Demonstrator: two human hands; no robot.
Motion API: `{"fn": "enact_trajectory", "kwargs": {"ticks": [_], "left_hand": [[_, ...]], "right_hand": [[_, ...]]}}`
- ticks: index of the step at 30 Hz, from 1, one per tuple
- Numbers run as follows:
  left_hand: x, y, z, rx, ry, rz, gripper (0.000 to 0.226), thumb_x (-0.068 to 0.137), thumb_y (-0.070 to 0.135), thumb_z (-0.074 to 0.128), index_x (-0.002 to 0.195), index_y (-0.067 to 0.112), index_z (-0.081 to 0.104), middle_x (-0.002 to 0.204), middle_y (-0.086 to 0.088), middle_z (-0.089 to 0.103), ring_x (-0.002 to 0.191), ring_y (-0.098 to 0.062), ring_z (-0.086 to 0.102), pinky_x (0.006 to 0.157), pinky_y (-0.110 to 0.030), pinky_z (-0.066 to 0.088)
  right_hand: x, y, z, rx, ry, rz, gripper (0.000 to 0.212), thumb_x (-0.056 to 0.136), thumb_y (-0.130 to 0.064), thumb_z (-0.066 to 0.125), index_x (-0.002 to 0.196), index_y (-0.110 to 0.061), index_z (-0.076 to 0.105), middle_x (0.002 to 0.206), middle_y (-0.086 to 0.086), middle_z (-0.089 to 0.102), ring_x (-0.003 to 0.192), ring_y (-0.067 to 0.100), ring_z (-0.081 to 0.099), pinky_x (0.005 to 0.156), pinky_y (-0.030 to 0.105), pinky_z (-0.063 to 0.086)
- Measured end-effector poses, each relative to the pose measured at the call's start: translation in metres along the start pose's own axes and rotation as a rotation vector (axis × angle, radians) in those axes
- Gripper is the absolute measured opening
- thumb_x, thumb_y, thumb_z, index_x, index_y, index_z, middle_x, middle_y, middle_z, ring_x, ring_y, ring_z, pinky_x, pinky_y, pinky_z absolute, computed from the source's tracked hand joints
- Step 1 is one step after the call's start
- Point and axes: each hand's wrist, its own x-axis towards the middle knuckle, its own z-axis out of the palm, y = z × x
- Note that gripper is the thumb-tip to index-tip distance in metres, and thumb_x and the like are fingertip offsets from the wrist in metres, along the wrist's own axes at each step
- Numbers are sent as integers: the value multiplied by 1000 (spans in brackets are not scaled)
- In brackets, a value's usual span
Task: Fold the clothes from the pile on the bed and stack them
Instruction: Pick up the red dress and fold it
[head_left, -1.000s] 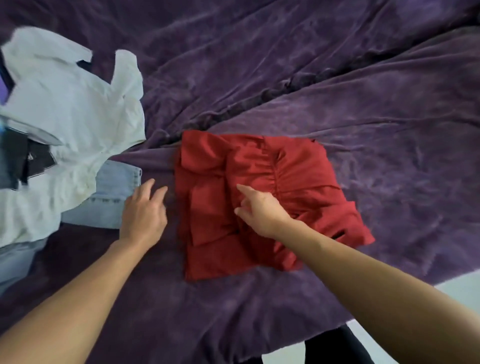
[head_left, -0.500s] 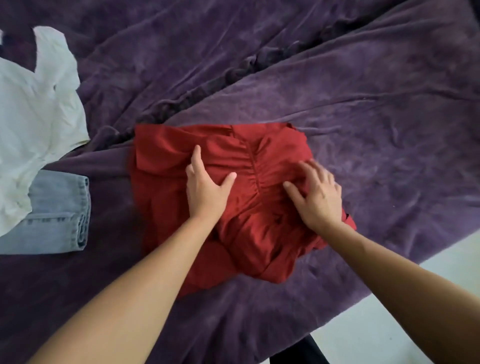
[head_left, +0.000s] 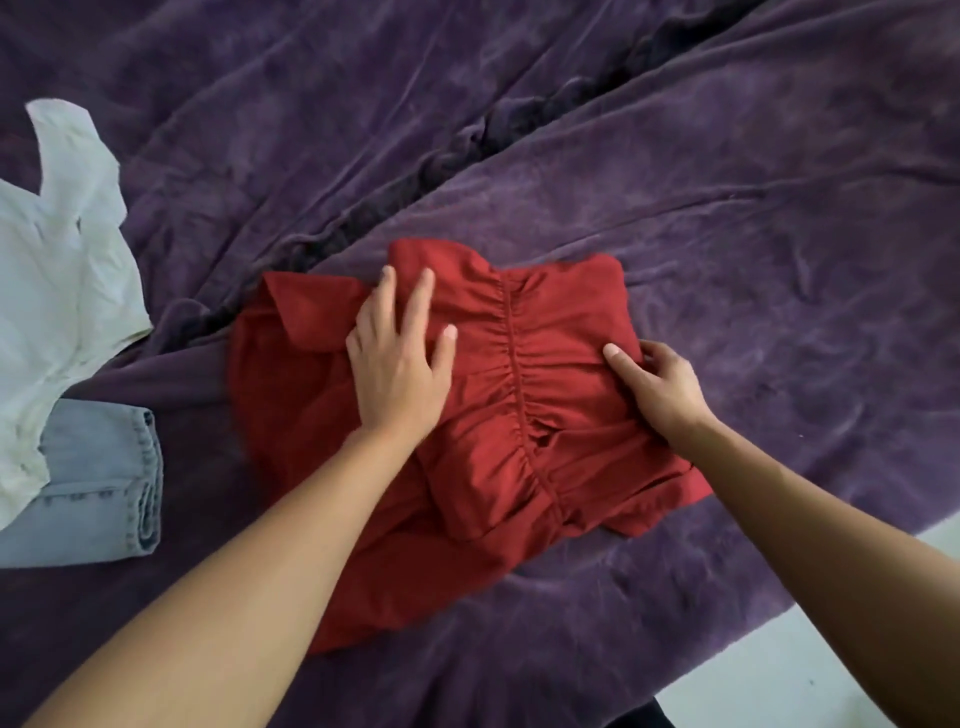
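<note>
**Two hands press a folded red garment flat on a purple bedspread**

A red garment (head_left: 519, 395) of thin, matte woven cloth lies folded into a rough, uneven block at the centre of a bed (head_left: 675, 156) covered in plush purple velvet, its pile creased into long diagonal ridges. A gathered seam runs near to far down the middle of the red cloth, puckering the fabric on either side into fine ruffles; loose flaps overlap at the left and near edges.

The left hand (head_left: 397, 364) rests palm down on the garment's far left part, fingers spread and extended, flat against the cloth and grasping nothing. The right hand (head_left: 660, 384) sits at the garment's right edge, thumb laid on top of the cloth and fingers curled at the border; whether they pinch the fabric cannot be told. Both forearms are bare.

At the left edge of the scene, well apart from the red cloth, a crumpled white top (head_left: 57, 270) with a scooped neckline lies partly over pale blue jeans (head_left: 98, 499), whose stitched, rolled hem faces right. No labels or writing can be read on any piece. A pale floor (head_left: 810, 670) shows at the near right corner.
</note>
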Motion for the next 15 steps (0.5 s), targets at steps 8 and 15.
{"fn": "enact_trajectory", "kwargs": {"ticks": [8,15], "left_hand": [[-64,-57,9,279,-360,28,66,92,58,37,150,34,17,157,-9,20,142,-30,23,110,-52,24],[-84,-132,-75,6,24,-396,42,96,25,52,133,5,51,134,-20,49,123,-38,45,98,-50,38]], "right_hand": [[-15,-11,-13,177,-262,-33,39,74,-35,81,107,-21,67,100,-1,73,95,18,69,91,42,54],[-127,-121,-3,1,-183,-516,34,81,-36,74,112,-29,61,97,-17,71,87,-2,65,78,20,51]]}}
